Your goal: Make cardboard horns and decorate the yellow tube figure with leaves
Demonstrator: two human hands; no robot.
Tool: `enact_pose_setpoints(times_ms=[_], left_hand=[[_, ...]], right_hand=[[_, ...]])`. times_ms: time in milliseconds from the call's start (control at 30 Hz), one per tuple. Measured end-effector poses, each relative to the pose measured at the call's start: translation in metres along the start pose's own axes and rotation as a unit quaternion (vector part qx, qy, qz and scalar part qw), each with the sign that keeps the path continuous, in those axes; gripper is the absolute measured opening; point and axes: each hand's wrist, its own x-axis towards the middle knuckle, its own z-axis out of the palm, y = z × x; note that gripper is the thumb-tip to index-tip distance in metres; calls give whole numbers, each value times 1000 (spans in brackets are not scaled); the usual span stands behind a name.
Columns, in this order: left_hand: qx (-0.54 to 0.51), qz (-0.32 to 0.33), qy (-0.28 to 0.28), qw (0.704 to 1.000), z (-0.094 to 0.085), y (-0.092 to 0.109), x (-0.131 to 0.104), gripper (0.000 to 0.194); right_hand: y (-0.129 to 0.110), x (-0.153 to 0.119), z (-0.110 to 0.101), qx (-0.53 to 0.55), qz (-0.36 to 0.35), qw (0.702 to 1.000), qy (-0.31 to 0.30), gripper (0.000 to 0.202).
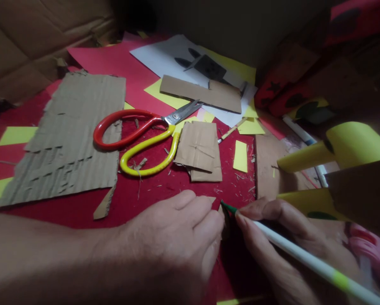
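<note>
My left hand [183, 233] lies at the lower middle, back upward, its fingers curled together over a small piece of cardboard [211, 200] that is mostly hidden beneath it. In my right hand [278, 233], between thumb and fingers, is a white marker [298, 252] with a green tip, which reaches the area beside my left fingertips. Just beyond my hands, small cut cardboard pieces [198, 146] are stacked. Left of that stack, scissors [175, 116] with one red and one yellow handle lie with their blades nearly closed.
A large corrugated cardboard sheet [78, 131] lies on the left. Red, white and yellow papers [158, 55] and a cardboard strip [199, 93] are at the back. Yellow rolled paper [358, 144] and a pink tape dispenser [367, 245] stand at the right.
</note>
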Motion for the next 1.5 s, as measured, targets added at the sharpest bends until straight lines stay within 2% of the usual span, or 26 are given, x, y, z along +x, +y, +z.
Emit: enact_pose_setpoints(times_ms=[233,433,567,833,1033,1200,1400,1500], left_hand=[[1,8,0,1000,1,-2,1,39],[9,24,47,999,6,-2,0,43],[12,-17,5,1000,5,3,-1,45],[19,-7,3,1000,2,3,-5,46],[18,4,5,1000,4,2,-3,46],[34,-13,6,999,4,4,-1,49],[25,-1,2,1000,3,4,-3,48],[27,-8,-1,1000,3,4,-3,48]], right_hand=[[-6,-2,1,-4,49,999,20,12],[-7,-1,-1,-13,72,997,20,13],[-9,0,-1,-18,82,996,8,14],[-7,1,-2,-31,40,999,-1,15],[-4,-2,0,-17,53,998,-23,18],[-9,1,-2,-12,43,999,-7,16],[-16,3,-3,-31,100,994,5,15],[-14,1,-2,-28,101,994,1,15]])
